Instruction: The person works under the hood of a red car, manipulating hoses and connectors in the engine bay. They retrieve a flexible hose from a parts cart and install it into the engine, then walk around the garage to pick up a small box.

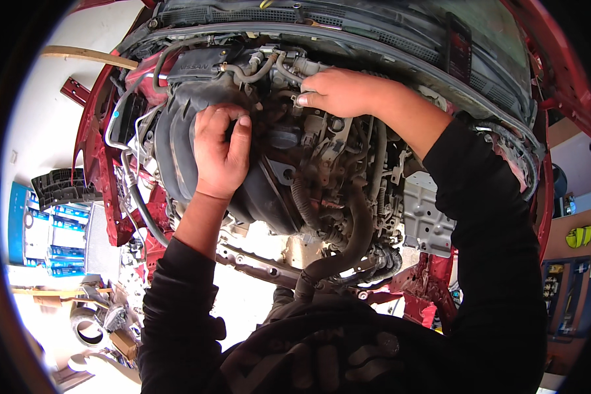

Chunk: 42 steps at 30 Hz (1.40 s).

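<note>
2 hands work in a red car's engine bay. The left hand is curled, fingers gripping the ribbed black plastic manifold at the bay's left side. The right hand lies with fingers together on the grimy metal engine top, just beside 2 thin grey hoses; whether it grips anything cannot be told. 1 thick black rubber hose curves below, and 1 dull silver bracket sits right.
</note>
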Available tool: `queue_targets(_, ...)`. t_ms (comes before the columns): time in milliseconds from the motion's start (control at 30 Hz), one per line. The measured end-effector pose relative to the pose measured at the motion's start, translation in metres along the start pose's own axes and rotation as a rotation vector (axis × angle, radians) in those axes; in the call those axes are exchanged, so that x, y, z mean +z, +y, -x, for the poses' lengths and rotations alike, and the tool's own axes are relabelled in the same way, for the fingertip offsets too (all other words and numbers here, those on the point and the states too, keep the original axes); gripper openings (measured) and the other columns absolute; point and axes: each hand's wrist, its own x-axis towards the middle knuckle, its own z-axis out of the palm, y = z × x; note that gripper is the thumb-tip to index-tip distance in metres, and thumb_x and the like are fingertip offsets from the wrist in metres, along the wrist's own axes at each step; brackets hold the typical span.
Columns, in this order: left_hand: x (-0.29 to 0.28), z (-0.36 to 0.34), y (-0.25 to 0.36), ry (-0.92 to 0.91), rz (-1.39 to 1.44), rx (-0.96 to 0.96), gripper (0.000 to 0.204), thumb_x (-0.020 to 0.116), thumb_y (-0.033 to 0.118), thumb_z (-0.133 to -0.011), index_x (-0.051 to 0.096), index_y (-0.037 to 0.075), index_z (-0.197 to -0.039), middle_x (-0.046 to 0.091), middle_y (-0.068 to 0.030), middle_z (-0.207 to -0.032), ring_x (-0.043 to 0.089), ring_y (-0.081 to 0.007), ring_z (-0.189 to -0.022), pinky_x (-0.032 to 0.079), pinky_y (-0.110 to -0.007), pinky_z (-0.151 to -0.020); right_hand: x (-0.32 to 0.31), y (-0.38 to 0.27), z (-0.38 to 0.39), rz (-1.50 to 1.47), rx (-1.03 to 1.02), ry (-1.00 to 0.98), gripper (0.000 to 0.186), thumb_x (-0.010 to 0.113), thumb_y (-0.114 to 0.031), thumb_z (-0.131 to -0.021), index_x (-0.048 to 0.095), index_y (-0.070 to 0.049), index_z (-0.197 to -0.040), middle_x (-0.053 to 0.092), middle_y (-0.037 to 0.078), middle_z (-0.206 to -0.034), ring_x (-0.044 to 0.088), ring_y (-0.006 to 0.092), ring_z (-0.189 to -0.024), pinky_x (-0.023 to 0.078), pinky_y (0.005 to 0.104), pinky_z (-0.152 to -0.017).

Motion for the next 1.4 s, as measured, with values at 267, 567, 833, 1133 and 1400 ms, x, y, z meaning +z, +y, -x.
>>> queue_targets(267,0.002,-0.002,0.001,-0.003,-0.006,0.009,0.008,0.071,0.012,-0.102,0.073,0.005,-0.105,0.076,-0.0124,-0.111,0.065,-0.0352,-0.102,0.050,-0.042,-0.097,0.000,-0.012,-0.015,0.059,0.052,-0.060,0.043,0.058,-0.039,-0.117,0.070,0.002,-0.114,0.075,0.025,-0.109,0.071,0.0479,-0.107,0.056,0.0567,-0.094)
queue_targets(567,0.003,-0.004,0.004,-0.037,-0.019,-0.016,0.008,0.070,0.011,-0.103,0.072,0.004,-0.106,0.075,-0.0122,-0.112,0.064,-0.0344,-0.106,0.049,-0.042,-0.101,-0.006,-0.021,-0.016,0.130,0.030,-0.104,0.043,0.060,-0.039,-0.115,0.072,0.003,-0.116,0.076,0.025,-0.110,0.073,0.0481,-0.110,0.057,0.0571,-0.097)
queue_targets(833,0.002,-0.004,0.005,-0.053,0.012,-0.028,0.009,0.069,0.012,-0.104,0.072,0.004,-0.106,0.075,-0.0124,-0.112,0.065,-0.0339,-0.106,0.049,-0.042,-0.102,-0.006,-0.024,-0.016,0.185,-0.005,-0.143,0.043,0.059,-0.037,-0.116,0.074,0.002,-0.115,0.077,0.026,-0.113,0.074,0.0478,-0.110,0.058,0.0578,-0.098)
queue_targets(1133,0.001,-0.004,0.006,-0.052,0.006,-0.004,0.009,0.068,0.012,-0.104,0.071,0.004,-0.106,0.075,-0.0131,-0.113,0.065,-0.0346,-0.107,0.049,-0.042,-0.102,-0.005,-0.028,-0.012,0.181,0.039,-0.155,0.044,0.059,-0.037,-0.115,0.075,0.003,-0.117,0.078,0.026,-0.117,0.073,0.0482,-0.113,0.057,0.0578,-0.099)
queue_targets(1400,0.002,-0.003,0.004,-0.054,-0.003,-0.008,0.010,0.068,0.013,-0.105,0.071,0.004,-0.106,0.075,-0.0128,-0.112,0.065,-0.0348,-0.107,0.049,-0.043,-0.102,-0.010,-0.034,-0.016,0.197,0.057,-0.201,0.043,0.057,-0.034,-0.116,0.077,0.005,-0.116,0.078,0.026,-0.117,0.074,0.0474,-0.111,0.058,0.0574,-0.098)
